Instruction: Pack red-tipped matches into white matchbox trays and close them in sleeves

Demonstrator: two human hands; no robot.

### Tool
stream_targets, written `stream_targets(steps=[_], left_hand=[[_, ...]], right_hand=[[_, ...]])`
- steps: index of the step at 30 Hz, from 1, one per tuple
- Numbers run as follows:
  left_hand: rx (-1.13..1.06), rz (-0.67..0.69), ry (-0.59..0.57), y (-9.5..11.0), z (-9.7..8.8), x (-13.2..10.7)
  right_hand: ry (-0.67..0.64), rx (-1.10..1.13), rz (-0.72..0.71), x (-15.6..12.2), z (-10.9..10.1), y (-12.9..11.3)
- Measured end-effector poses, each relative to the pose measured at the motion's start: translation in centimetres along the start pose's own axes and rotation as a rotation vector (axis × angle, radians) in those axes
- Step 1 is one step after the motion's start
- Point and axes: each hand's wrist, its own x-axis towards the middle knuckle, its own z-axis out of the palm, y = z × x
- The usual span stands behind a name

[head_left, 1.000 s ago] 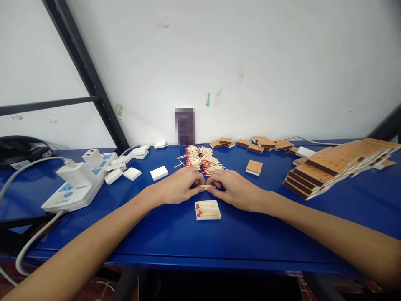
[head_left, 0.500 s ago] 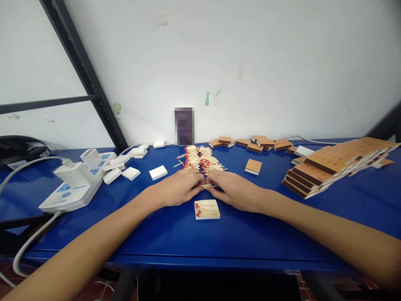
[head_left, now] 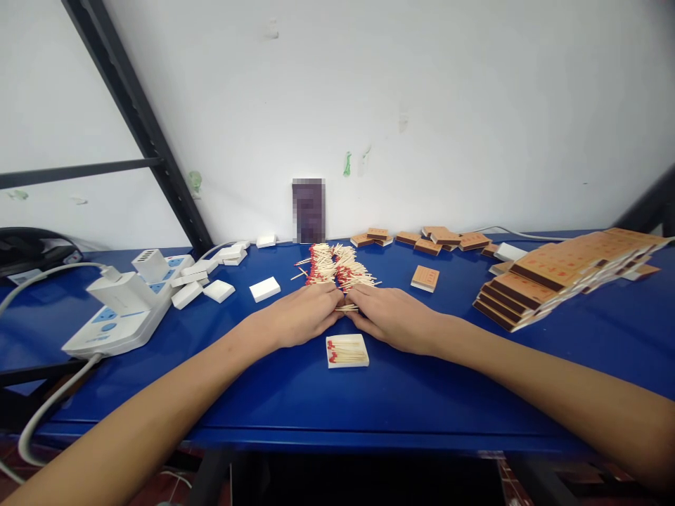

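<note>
Between my two hands is a small bunch of matchsticks (head_left: pixel 346 308), lying crosswise. My left hand (head_left: pixel 311 313) is closed on the left end of the bunch, fingertips pinched together. On the right end, my right hand (head_left: pixel 384 318) pinches it too, thumb below the fingers. Just in front of them, nearer to me, lies a white matchbox tray (head_left: pixel 348 364) with several red-tipped matches inside, heads to the left. Directly behind my hands spreads a large heap of loose matches (head_left: pixel 340 266) in two rows, partly hidden by my fingers.
White matchbox trays (head_left: pixel 265 289) lie to the left, beside a power strip (head_left: pixel 142 337) with chargers and cables. Brown matchbox covers (head_left: pixel 425 278) are scattered at the back right, and a tall stack of matchboxes (head_left: pixel 548 270) stands far right. A pixelated dark panel (head_left: pixel 309 211) leans on the wall.
My hands stay nearly in place, their fingertips slightly closer around the matchsticks. The whole view has shifted a little; the objects on the table look unmoved.
</note>
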Motion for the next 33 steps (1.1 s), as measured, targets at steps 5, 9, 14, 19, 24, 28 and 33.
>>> stream_targets(steps=[5, 9, 14, 19, 24, 28, 33], left_hand=[[0.009, 0.003, -0.032, 0.1, 0.1, 0.1], [-0.007, 0.024, -0.035, 0.3, -0.6, -0.4], [-0.123, 0.057, -0.046, 1.5, -2.3, -2.1], [-0.255, 0.090, -0.114, 2.0, -2.4, -2.8], [-0.299, 0.068, -0.097, 1.7, -2.5, -2.5], [-0.276, 0.065, -0.062, 1.2, -2.9, -2.5], [-0.273, -0.004, -0.089, 0.2, -2.6, -2.6]], right_hand=[[-0.007, 0.002, -0.001, 0.2, 0.0, 0.1], [0.028, 0.063, -0.006, -0.1, -0.5, 0.1], [0.086, 0.206, -0.034, -1.4, -1.9, -0.8], [-0.015, 0.377, -0.058, -2.2, -2.5, -1.7], [-0.046, 0.466, -0.025, -2.1, -2.4, -1.3], [-0.048, 0.550, 0.021, -2.1, -2.6, -1.2], [-0.076, 0.609, 0.042, -2.0, -3.1, -1.3]])
